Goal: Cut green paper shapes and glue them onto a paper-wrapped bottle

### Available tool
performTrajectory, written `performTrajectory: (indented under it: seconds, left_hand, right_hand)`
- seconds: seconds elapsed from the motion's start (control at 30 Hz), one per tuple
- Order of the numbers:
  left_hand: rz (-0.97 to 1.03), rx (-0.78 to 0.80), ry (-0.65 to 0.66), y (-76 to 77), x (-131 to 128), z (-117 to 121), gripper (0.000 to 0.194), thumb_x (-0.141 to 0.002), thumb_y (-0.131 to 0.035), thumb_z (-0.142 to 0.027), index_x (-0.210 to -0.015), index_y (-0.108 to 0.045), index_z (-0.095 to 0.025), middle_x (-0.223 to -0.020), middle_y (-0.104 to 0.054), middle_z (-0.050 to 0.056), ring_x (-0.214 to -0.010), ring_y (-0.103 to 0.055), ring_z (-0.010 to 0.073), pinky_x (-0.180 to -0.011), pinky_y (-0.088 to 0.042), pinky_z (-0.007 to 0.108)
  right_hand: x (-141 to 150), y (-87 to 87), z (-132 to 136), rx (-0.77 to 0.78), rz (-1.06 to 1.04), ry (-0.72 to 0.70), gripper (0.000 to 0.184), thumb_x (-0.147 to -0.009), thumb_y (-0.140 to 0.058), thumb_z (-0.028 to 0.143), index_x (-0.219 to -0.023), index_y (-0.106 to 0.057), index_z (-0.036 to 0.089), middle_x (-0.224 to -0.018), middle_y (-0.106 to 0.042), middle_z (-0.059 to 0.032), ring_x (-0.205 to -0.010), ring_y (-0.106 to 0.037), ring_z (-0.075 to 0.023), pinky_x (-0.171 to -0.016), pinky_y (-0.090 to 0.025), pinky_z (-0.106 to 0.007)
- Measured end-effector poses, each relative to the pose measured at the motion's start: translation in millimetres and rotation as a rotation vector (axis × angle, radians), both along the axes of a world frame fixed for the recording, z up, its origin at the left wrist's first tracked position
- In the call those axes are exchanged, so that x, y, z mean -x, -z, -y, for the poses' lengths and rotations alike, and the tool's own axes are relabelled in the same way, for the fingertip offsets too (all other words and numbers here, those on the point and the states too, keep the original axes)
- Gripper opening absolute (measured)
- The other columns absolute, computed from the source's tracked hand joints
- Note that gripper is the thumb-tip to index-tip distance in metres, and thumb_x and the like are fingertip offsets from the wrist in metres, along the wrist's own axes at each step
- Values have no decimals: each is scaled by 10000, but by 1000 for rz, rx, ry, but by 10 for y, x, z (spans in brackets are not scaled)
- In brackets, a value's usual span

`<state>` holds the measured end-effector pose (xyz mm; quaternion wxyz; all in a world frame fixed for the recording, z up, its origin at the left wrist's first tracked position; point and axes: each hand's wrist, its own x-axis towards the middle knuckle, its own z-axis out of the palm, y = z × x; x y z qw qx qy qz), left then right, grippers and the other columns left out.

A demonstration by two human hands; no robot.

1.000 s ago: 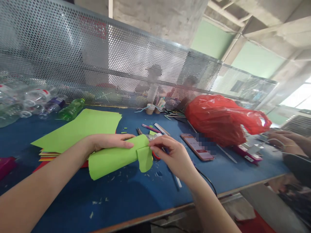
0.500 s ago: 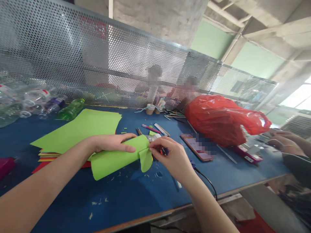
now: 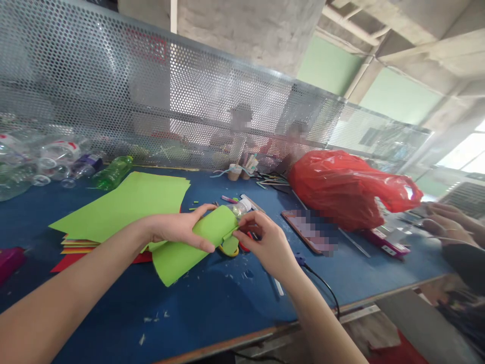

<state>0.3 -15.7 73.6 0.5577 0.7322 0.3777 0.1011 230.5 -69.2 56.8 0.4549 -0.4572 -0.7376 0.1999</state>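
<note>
My left hand [image 3: 182, 230] grips a roll of green paper [image 3: 189, 247] wrapped around a clear plastic bottle, whose capped neck [image 3: 242, 206] sticks out at the far end. My right hand [image 3: 265, 242] pinches the paper's flap at that end, just below the neck. The roll is tilted, its open lower end resting near the blue table [image 3: 212, 303]. Scissors with yellow and red handles [image 3: 231, 250] lie under the roll's end, partly hidden.
Green sheets on a stack of coloured paper [image 3: 121, 207] lie at the left. Empty plastic bottles [image 3: 56, 162] line the mesh screen [image 3: 151, 101]. A red plastic bag [image 3: 348, 187], a phone [image 3: 308, 232], pens, and a cable sit to the right. Another person's hands [image 3: 447, 222] rest at the far right.
The roll has turned and tilted, its far end lifted so the bottle neck shows. My left hand shifted its grip around the roll; my right hand folded the flap inward.
</note>
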Motion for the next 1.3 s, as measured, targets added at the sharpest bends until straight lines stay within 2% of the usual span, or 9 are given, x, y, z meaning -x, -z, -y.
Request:
performTrajectory:
  seconds: [0.3,0.67,0.9,1.1,1.3]
  left_hand:
    - [48,63,-51,38,-4,-3,1055,-644,-767,-418,-1452,-89,-389,-1337,-515,123,-1034,-621,318,-752,-527,359]
    - [58,137,-47,47,5,-11,1040,-661,-756,-394,-1461,-92,-387,-1213,-616,98,-926,-660,280,-647,-520,299]
    - [59,143,-47,52,5,-20,1011,-653,-759,-392,-1454,-142,-379,-1228,-604,83,-956,-646,273,-706,-514,310]
    - [69,171,-43,48,-6,-19,1041,-659,-758,-408,-1456,-89,-374,-1244,-584,99,-957,-640,272,-711,-515,326]
    - [118,195,-38,53,18,-42,1053,-662,-766,-374,-1458,-78,-347,-1131,-634,91,-835,-665,242,-699,-518,342]
  right_hand:
    - [-10,-59,13,-3,28,14,37,-796,-628,159,-798,-637,195,-852,-579,-16,-751,-608,-143,-696,-537,-260]
    - [32,-66,-27,53,28,43,30,-775,-623,160,-791,-630,184,-841,-569,-7,-710,-617,-129,-676,-536,-257]
    - [54,-73,24,66,18,25,82,-765,-664,206,-813,-599,193,-875,-552,-4,-718,-614,-124,-677,-543,-259]
    - [83,-68,-7,39,17,47,103,-757,-668,193,-760,-566,191,-844,-516,8,-696,-579,-114,-661,-526,-255]
    - [64,-42,-103,60,-83,-19,110,-792,-627,252,-795,-533,195,-815,-545,-1,-722,-568,-133,-677,-522,-266]
